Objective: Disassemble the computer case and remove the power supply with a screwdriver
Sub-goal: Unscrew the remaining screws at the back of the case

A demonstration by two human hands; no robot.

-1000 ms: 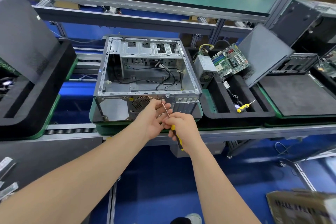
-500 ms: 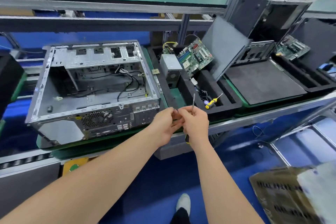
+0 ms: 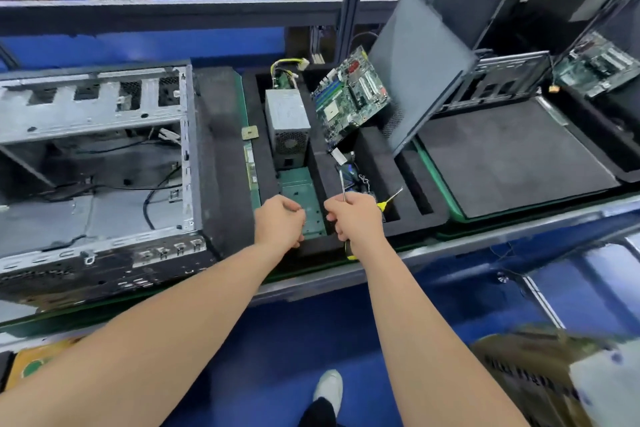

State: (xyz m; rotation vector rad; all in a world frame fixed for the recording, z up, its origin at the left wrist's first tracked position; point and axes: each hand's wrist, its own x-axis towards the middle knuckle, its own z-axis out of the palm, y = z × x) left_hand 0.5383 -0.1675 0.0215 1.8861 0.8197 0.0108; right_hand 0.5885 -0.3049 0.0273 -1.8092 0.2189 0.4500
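The open grey computer case lies on its side at the left, with loose black cables inside. The grey power supply stands outside the case in a slot of the black foam tray. My right hand grips a screwdriver with its thin shaft pointing up and its yellow-black handle below the fist. My left hand hovers over the tray's green-floored compartment with fingertips pinched together as on a small part, which is hidden by the fingers. The hands are a little apart.
A green motherboard leans in the tray beside a grey side panel. A second yellow screwdriver, a CPU and a memory stick lie in the tray. A cardboard box sits on the floor, lower right.
Both hands left the case's rear panel and moved right over the foam tray. The left hand came off the screwdriver tip and the hands separated. My view swung right.
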